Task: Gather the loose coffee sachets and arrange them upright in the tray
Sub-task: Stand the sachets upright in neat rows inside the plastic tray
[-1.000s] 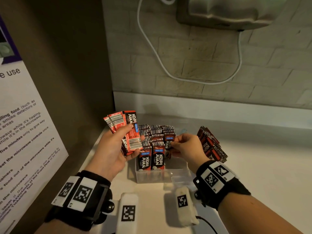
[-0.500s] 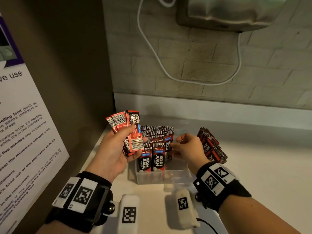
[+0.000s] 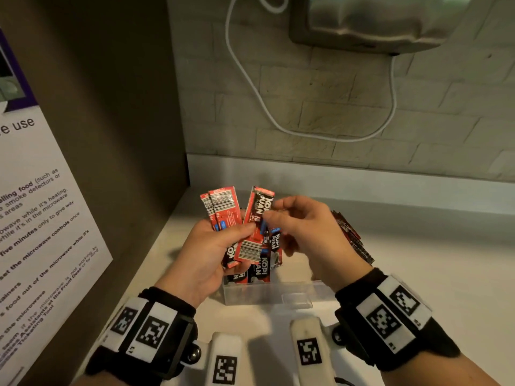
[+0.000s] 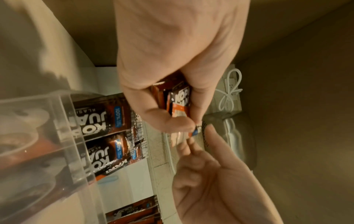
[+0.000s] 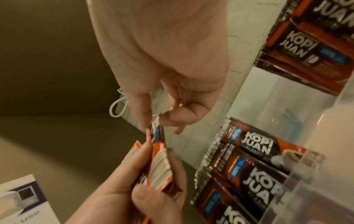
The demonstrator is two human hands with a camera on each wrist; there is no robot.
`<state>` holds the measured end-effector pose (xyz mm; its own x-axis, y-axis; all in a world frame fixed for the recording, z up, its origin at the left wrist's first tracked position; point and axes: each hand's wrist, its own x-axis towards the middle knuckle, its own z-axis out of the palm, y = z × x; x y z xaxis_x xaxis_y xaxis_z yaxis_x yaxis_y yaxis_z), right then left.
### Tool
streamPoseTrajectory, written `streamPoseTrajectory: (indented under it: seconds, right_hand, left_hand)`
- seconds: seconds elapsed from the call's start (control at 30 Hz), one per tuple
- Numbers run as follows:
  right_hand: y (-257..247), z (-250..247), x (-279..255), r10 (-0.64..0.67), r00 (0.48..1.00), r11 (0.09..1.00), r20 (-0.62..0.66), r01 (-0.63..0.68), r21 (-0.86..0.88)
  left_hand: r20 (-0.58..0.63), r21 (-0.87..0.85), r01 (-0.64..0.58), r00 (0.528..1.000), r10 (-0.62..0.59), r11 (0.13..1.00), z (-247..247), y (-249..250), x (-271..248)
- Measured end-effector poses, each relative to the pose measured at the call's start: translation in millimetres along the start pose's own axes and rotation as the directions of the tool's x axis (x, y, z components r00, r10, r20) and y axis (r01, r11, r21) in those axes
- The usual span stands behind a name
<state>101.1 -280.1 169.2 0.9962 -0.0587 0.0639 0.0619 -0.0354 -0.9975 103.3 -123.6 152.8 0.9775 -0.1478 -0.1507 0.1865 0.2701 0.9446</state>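
Left hand (image 3: 206, 254): fingers curled round a fanned bunch of sachets (image 3: 223, 207), thumb across their fronts, held above the near-left corner of the tray (image 3: 267, 295).
Right hand (image 3: 309, 232): thumb and forefinger pinching the top part of one sachet (image 3: 255, 227), the frontmost of the bunch; other fingers loosely curled.
One sachet: tilted, logo end up, barcode end down, lower part under the left thumb.
Tray: clear plastic, on the white desk (image 3: 418, 288); rows of sachets already standing upright (image 5: 254, 160) in the far part, empty room toward the near wall.
Loose pile (image 3: 352, 238): more sachets leaning on the desk just right of the tray, not yet gathered.
Step in hand, by judgement: drawing a single sachet out of the bunch for placing.
Doing it well: ease the left thumb just enough to free only the front sachet; pull straight up along its length so neighbours do not drag out; keep the logo end upward to match the standing rows; set it close against the last row so it cannot topple.
Risk: thin slick foil, easy to lift two at once or tip the standing rows with the knuckles.
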Motion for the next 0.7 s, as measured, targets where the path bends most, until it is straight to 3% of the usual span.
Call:
streamPoseTrajectory:
  seconds: [0.1,0.23,0.33,0.43,0.5,0.57,0.7]
  right_hand:
    - [0.8,5.7,-1.2,-0.006,0.998,1.0,0.064,0.005,0.018]
    - [-3.6,1.2,-3.0,-0.013,0.99,0.954,0.14,-0.03,0.299]
    - [-6.5,-1.4,-3.8,-0.028,0.986,0.912,0.162,-0.042,0.408]
    - [-4.1,-1.3,-5.5,-0.053,0.982,0.894,0.18,-0.034,0.447]
    - [-2.3,-1.1,-7.6,-0.075,0.979,0.907,0.189,-0.012,0.42]
    - [-0.9,2.1,-11.2,-0.082,0.984,0.959,0.161,0.034,0.282]
    - [0.4,5.2,-10.2,-0.101,0.994,0.99,-0.051,0.105,0.096]
  left_hand:
    - [0.085,0.016,0.007,0.996,-0.008,1.0,5.0,0.0,-3.4]
    - [0.202,-0.049,0.07,0.978,-0.059,0.996,2.8,4.3,-6.2]
    - [0.207,-0.082,0.079,0.977,-0.06,0.994,-0.2,4.9,-6.6]
    - [0.161,-0.13,0.001,0.987,0.02,0.991,4.8,5.4,-5.9]
    - [0.09,-0.142,-0.046,0.994,0.06,0.989,7.0,4.1,-3.2]
    - [0.034,-0.108,-0.082,0.996,0.086,0.991,8.5,1.3,-0.3]
    - [-0.01,-0.077,-0.083,0.997,0.083,0.994,12.0,-3.6,1.5]
